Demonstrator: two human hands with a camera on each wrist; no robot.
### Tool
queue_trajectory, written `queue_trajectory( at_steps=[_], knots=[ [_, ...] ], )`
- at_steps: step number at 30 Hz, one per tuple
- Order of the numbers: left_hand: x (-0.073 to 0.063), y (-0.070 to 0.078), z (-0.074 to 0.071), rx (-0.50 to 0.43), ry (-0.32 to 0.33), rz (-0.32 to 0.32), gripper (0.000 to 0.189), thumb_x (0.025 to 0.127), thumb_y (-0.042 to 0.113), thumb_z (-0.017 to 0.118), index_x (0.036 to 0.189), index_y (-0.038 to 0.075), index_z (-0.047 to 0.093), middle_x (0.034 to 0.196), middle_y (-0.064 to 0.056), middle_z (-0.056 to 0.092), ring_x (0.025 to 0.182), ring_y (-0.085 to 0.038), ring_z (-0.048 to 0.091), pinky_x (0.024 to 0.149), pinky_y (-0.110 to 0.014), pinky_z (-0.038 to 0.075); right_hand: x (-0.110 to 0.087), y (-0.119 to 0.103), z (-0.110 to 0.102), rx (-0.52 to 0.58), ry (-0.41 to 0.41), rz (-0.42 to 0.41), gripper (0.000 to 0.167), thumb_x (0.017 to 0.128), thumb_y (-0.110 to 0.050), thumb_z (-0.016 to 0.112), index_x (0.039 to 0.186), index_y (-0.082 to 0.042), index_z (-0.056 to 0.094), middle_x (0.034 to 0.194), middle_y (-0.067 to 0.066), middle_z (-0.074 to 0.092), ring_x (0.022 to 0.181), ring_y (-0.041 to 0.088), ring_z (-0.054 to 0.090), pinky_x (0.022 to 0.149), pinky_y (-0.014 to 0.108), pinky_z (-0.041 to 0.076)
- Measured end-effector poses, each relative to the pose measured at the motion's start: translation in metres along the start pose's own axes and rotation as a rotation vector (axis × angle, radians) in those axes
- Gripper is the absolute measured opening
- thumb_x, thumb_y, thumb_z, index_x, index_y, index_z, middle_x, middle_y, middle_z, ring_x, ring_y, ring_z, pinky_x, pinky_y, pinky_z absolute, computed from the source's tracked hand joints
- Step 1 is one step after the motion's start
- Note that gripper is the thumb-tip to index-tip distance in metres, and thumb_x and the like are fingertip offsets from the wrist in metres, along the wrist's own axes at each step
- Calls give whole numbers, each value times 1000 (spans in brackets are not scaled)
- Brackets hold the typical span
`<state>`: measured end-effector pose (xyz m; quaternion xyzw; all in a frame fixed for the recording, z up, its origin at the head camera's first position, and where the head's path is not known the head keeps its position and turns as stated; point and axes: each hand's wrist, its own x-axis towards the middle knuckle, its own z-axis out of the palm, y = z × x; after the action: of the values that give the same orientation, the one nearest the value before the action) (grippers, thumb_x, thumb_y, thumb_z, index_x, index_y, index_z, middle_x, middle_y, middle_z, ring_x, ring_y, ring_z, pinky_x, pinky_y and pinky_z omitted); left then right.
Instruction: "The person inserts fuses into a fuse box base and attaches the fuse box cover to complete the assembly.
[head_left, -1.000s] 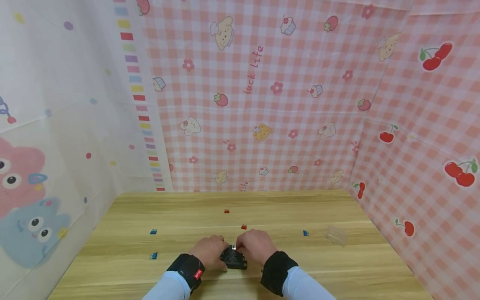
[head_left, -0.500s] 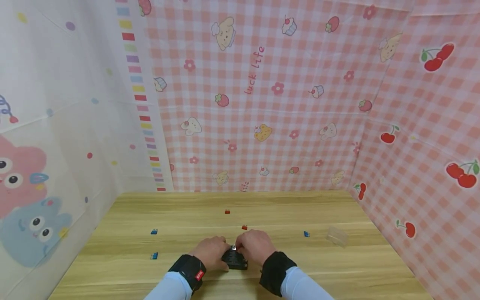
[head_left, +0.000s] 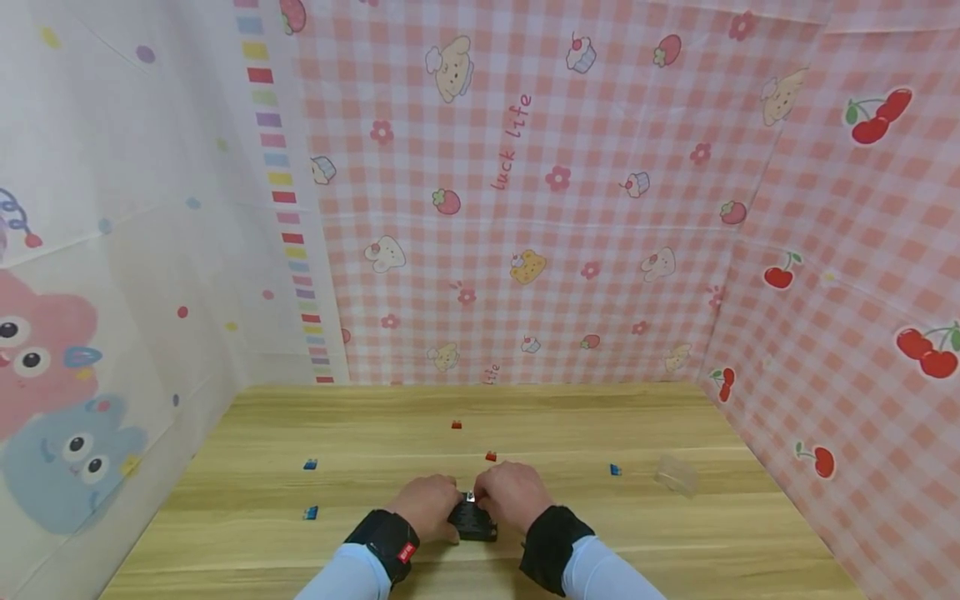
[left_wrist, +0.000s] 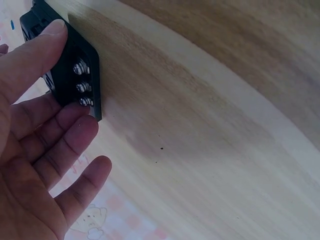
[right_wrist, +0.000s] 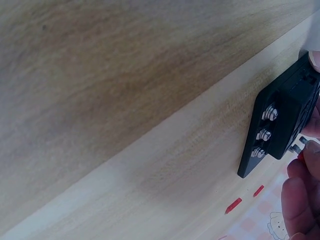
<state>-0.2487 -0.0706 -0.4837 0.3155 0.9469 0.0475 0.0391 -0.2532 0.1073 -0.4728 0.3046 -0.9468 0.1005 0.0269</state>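
A black fuse box [head_left: 474,525] lies on the wooden table between both hands. Its side carries a row of screw terminals [left_wrist: 82,86], seen in the left wrist view. My left hand [head_left: 426,507] grips the box from the left, thumb [left_wrist: 52,35] on its upper face and fingertips along its terminal side. At the box's far right corner, my right hand [head_left: 514,495] pinches a small red blade fuse [right_wrist: 301,156]. In the right wrist view its metal prongs point toward the box [right_wrist: 286,117], close beside it; the fingers hide most of the fuse.
Two red blade fuses, one farther back [head_left: 457,425] and one nearer [head_left: 491,456], lie beyond the hands. Blue blade fuses lie at left [head_left: 311,464] [head_left: 311,512] and right [head_left: 616,470]. A clear plastic piece [head_left: 677,475] lies at right. Patterned cloth [head_left: 525,208] walls the table.
The head view has shifted slightly. Both hands stay at the fuse box, with the left still gripping it and the right still at its far right corner.
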Motion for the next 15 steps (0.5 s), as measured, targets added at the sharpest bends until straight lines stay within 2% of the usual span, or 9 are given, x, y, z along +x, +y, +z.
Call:
queue_trajectory(
  at_steps=[15],
  knots=[
    [-1, 2, -5, -41, -6, -18, 34, 68, 29, 92, 90, 9, 76, 78, 5, 57, 72, -8, 53, 72, -28, 47, 1, 0, 3, -9, 1, -1, 8, 84, -12, 77, 81, -19, 75, 72, -13, 65, 64, 4, 52, 63, 26, 44]
  ],
)
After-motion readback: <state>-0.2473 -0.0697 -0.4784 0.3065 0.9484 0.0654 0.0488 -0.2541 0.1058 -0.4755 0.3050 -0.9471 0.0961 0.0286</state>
